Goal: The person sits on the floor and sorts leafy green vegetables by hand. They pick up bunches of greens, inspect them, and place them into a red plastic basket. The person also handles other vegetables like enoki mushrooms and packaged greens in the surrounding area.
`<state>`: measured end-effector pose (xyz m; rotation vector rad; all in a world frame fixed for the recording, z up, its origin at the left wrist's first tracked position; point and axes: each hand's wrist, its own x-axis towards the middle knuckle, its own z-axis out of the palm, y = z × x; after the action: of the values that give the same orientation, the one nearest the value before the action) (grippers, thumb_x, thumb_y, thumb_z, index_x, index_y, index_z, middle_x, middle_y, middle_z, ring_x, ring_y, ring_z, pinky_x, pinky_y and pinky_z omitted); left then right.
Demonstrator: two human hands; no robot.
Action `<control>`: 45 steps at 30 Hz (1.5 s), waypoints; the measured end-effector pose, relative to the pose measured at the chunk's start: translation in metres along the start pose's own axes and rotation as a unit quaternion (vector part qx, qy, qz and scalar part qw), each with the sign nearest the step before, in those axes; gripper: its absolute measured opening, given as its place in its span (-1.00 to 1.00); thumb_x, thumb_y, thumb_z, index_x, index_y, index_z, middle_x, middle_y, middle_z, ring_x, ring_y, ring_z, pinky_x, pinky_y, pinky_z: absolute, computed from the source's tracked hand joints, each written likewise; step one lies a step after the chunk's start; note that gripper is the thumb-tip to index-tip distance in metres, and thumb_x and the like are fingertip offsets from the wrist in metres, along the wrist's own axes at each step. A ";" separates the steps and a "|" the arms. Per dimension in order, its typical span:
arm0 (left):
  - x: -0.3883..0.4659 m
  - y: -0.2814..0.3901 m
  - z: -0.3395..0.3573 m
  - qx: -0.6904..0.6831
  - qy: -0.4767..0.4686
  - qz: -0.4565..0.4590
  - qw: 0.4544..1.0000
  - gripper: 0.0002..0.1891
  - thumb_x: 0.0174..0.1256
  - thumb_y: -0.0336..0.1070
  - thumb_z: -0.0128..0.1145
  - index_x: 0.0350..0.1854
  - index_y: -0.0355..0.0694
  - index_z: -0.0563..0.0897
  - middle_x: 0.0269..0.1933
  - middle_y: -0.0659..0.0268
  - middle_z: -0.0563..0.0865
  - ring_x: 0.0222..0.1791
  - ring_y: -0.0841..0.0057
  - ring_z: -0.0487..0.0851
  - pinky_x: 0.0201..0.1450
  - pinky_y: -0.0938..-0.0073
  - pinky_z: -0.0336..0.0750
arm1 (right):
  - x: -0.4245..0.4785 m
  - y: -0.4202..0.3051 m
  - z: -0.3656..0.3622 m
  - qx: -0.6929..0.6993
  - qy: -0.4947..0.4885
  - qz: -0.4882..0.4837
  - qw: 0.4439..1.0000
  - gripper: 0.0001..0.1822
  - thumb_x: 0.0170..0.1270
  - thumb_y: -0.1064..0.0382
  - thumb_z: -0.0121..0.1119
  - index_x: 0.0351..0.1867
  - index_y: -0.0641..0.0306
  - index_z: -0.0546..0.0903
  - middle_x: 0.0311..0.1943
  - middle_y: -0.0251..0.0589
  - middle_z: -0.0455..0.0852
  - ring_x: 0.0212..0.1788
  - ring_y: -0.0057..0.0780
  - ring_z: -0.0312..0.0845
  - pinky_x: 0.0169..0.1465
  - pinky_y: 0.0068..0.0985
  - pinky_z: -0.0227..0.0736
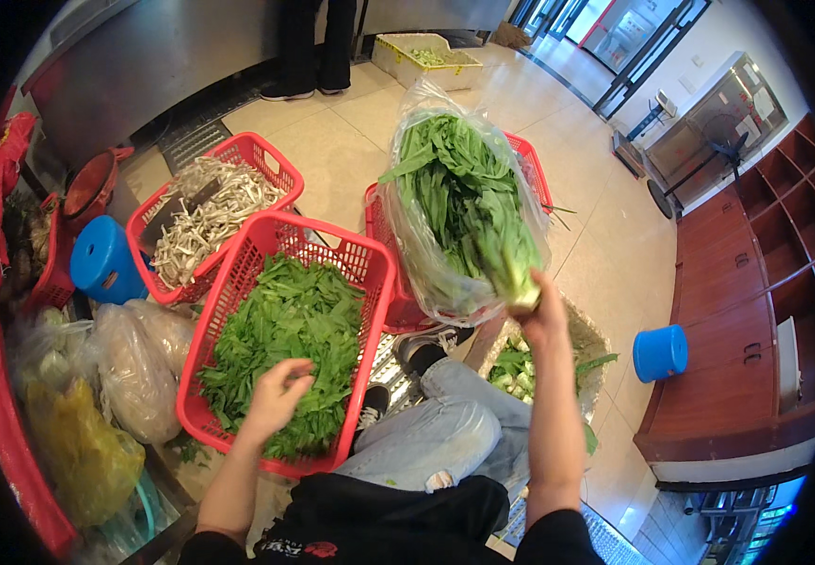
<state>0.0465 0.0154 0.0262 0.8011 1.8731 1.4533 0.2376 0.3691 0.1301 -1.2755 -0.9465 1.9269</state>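
Observation:
My right hand (545,311) grips a head of long-leaf lettuce (510,258) by its pale base, and its leaves are blurred. Behind it, a clear plastic bag (407,261) of lettuce heads (443,169) lies open on top of a red basket (379,226). My left hand (284,395) hovers with bent fingers, thumb apart, and nothing visible in it. Beneath that hand, loose green leaves (287,304) fill a red plastic basket (192,385). Below my right forearm, a foam box (595,339) contains pale trimmings and leaves (513,371).
Another red basket (284,166) holds thin pale mushrooms (199,229). Blue stools (103,258) stand left and right. Filled plastic bags (135,360) crowd the left side. A person's legs (315,49) are by the steel counter, near a second foam box (425,67). Wooden cabinets (718,339) line the right.

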 end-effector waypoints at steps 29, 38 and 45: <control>0.036 -0.009 -0.011 -0.481 0.191 0.064 0.853 -0.49 0.29 -0.14 0.14 0.20 -0.26 0.34 0.10 0.30 0.51 0.06 0.44 0.51 0.10 0.35 0.44 | -0.116 0.213 0.146 -0.332 -0.253 -0.266 0.869 -0.78 0.08 0.34 0.21 -0.25 0.36 0.50 -0.42 -0.13 0.55 -0.52 -0.43 0.53 -0.41 -0.48 0.42; 0.057 -0.001 -0.008 -0.479 0.221 0.037 0.849 -0.50 0.40 -0.02 -0.06 0.24 -0.23 0.30 0.15 0.27 0.50 0.12 0.39 0.49 0.17 0.26 0.40 | -0.114 0.215 0.139 -0.183 -0.256 -0.186 0.931 -0.81 0.10 0.40 0.19 -0.27 0.36 0.45 -0.39 -0.28 0.55 -0.50 -0.67 0.45 -0.43 -0.64 0.37; 0.087 0.045 0.028 -0.600 0.037 0.023 0.799 -0.42 0.38 0.14 -0.15 0.28 -0.17 0.32 0.21 0.25 0.47 0.18 0.33 0.46 0.24 0.23 0.34 | -0.127 0.165 0.115 0.040 -0.238 -0.174 0.955 -0.73 0.19 0.53 0.05 -0.06 0.35 0.39 -0.21 -0.26 0.57 -0.21 -0.58 0.54 -0.19 -0.61 0.50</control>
<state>0.0189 0.1089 0.0549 0.1282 0.6125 2.2449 0.1532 0.1518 0.0852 -0.5476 -1.2192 1.9903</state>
